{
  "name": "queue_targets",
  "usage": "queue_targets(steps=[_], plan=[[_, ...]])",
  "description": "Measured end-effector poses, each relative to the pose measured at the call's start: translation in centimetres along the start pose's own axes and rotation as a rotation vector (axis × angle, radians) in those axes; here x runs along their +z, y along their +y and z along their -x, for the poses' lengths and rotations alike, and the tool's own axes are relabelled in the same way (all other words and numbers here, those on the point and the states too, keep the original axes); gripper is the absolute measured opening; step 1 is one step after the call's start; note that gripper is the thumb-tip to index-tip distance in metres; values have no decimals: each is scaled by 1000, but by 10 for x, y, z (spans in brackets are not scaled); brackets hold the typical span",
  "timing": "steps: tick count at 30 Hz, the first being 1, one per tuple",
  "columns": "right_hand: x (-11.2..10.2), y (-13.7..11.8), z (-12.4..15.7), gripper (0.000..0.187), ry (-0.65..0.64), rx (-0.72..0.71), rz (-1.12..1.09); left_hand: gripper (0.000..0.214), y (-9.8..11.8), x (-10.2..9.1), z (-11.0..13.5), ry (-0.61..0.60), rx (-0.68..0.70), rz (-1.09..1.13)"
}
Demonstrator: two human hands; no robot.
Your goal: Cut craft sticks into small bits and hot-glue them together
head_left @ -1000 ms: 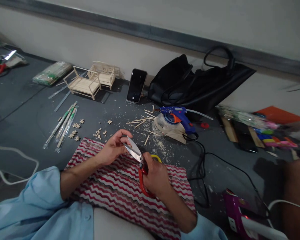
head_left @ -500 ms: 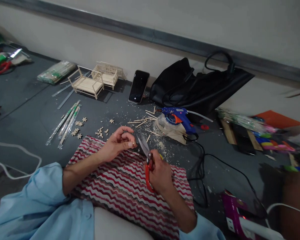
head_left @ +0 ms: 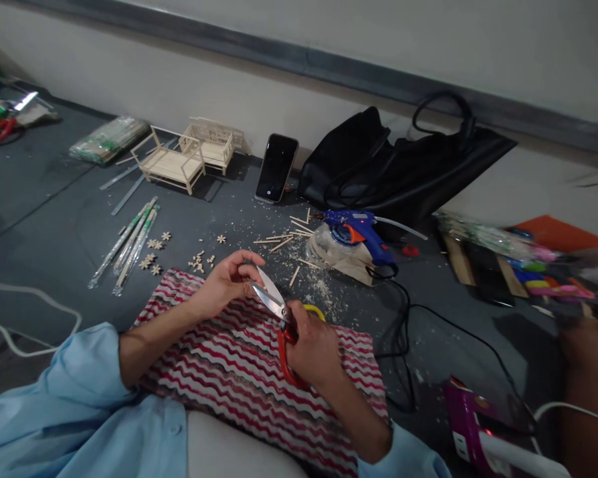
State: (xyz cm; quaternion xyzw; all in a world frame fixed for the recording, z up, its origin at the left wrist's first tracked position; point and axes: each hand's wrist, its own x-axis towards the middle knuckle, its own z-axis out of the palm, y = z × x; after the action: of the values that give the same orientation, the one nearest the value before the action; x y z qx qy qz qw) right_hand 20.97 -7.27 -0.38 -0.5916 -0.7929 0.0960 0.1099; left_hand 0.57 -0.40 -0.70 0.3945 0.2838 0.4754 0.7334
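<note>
My right hand (head_left: 315, 346) grips scissors (head_left: 272, 300) with red and yellow handles, their blades parted and pointing up and left. The blade tips reach the fingertips of my left hand (head_left: 228, 284). Thumb and fingers of that hand are pinched together over the striped cloth (head_left: 249, 372); whatever small piece they hold is hidden behind the blades and too small to name. Close by on the left lie tiny cut wooden bits (head_left: 199, 261) and small flower-shaped wooden pieces (head_left: 152, 252). Thin wooden sticks (head_left: 279, 240) and sawdust-like crumbs are scattered beyond my hands.
A blue glue gun (head_left: 356, 232) rests on a clear round container, its black cable trailing right. Behind stand miniature wooden furniture frames (head_left: 172, 166), a phone (head_left: 277, 168) and a black bag (head_left: 379, 166). Wrapped sticks (head_left: 132, 245) lie left; a purple power strip (head_left: 471, 425) sits right.
The scissors have swung left and opened, bringing their blades up to my left fingertips. My left hand has barely moved. At the far right, another person's arm has shifted slightly.
</note>
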Motion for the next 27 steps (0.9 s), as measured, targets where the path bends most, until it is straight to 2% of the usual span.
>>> queue_targets(steps=[11,27], plan=[[-4,-1,-2,19,-33,-20,-39,46,-1,-1,1,-9,4,-21],[-10,-1,-3,22,-114,-29,-13,47,-2,-3,2,-29,10,-44]])
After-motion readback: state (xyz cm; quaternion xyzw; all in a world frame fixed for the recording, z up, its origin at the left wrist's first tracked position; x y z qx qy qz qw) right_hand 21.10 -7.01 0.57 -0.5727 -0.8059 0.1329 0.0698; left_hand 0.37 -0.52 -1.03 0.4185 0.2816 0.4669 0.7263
